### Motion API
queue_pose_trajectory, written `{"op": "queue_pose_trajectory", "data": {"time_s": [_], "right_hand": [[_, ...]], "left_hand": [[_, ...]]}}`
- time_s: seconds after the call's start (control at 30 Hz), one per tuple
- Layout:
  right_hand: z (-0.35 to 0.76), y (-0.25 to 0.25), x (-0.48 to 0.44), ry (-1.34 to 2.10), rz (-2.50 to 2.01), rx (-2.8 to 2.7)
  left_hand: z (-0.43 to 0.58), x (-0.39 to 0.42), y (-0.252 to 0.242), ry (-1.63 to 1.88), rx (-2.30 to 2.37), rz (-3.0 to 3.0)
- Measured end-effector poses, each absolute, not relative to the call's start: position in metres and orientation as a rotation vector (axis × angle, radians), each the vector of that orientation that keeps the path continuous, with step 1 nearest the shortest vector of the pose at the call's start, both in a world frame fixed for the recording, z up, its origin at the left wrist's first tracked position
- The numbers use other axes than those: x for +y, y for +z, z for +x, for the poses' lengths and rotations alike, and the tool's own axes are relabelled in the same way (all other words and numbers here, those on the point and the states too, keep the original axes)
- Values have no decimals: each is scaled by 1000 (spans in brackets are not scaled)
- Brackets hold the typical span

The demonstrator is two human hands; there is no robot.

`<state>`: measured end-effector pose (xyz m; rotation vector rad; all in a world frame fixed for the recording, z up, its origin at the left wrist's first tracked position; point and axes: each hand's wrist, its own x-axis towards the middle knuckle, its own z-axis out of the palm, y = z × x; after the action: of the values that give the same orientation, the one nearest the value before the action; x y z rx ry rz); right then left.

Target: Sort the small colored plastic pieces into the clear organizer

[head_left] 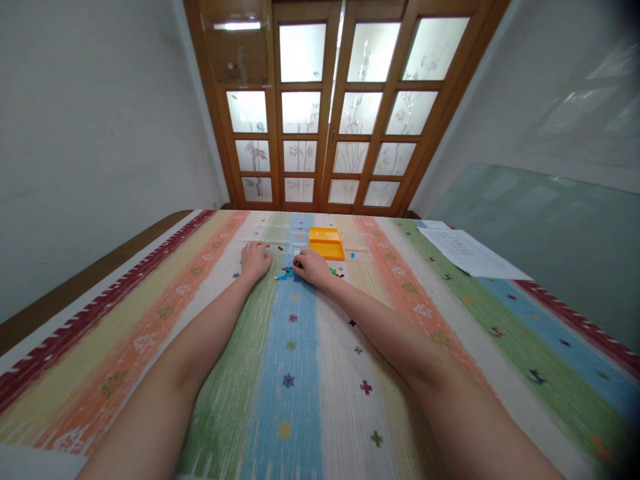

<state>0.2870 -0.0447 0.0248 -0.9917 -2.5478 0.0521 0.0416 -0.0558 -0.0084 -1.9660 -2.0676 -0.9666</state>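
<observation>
My left hand [256,261] rests on the striped tablecloth with its fingers loosely bent and a little apart, and nothing shows in it. To its right, my right hand [311,267] is bent over a small pile of blue pieces [285,274], fingertips drawn together. Whatever they pinch is too small to make out. Just beyond the right hand lies an open yellow plastic box [327,250] with two shallow halves. Small green and dark pieces [337,272] lie beside the right wrist. A tiny dark red piece [280,248] sits between the hands, farther back.
A single small blue piece [353,255] lies right of the yellow box. White printed sheets [467,253] lie on the right of the striped tablecloth [295,413]. Beyond the table's far edge stand wood-framed glass doors [325,133]; a pale glass panel [545,227] leans at right.
</observation>
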Motion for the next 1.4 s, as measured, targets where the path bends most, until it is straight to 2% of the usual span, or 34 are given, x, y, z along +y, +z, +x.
{"op": "queue_pose_trajectory", "data": {"time_s": [0.3, 0.63, 1.07, 1.23, 1.4], "right_hand": [[282, 33, -1, 144, -1242, -2217], [281, 22, 15, 139, -1244, -2242], [433, 7, -1, -77, -1341, -2159], [440, 0, -5, -16, -1348, -2278], [433, 0, -5, 1, -1253, -2347]], "left_hand": [[41, -56, -8, -906, -2086, -2001], [37, -52, -13, -853, -2056, -2000], [37, -51, -13, -832, -2087, -2016], [37, -52, -11, -697, -2117, -1975], [33, -50, -11, -735, -2072, -1975]]}}
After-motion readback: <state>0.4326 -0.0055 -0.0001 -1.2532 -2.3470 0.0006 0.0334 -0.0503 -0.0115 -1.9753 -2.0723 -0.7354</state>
